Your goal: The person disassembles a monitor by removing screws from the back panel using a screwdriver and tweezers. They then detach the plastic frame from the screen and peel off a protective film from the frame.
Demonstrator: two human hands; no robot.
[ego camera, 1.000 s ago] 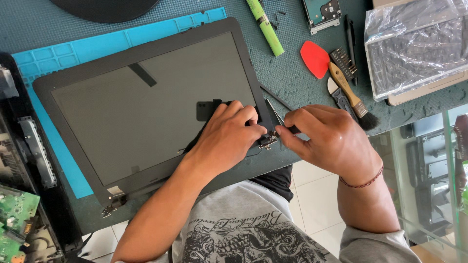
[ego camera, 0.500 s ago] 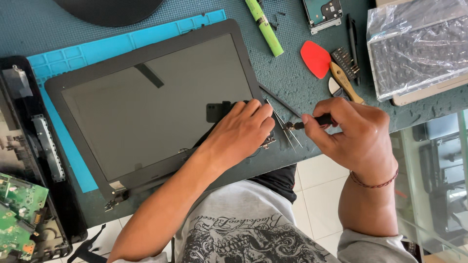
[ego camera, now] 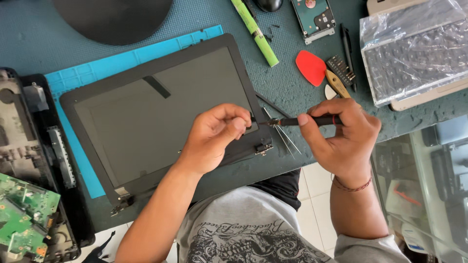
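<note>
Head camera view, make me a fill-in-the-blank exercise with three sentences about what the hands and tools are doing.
1. The right hand holds a small ____ with a black handle.
2. The left hand pinches at that tool's tip above the lower right corner of the dark laptop ____.
3. Under the screen panel lies a work mat coloured ____.

Missing words: screwdriver; screen; blue

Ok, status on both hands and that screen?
Right hand grips screwdriver. Left hand pinches its tip, over screen corner. Tweezers lie close.
</note>
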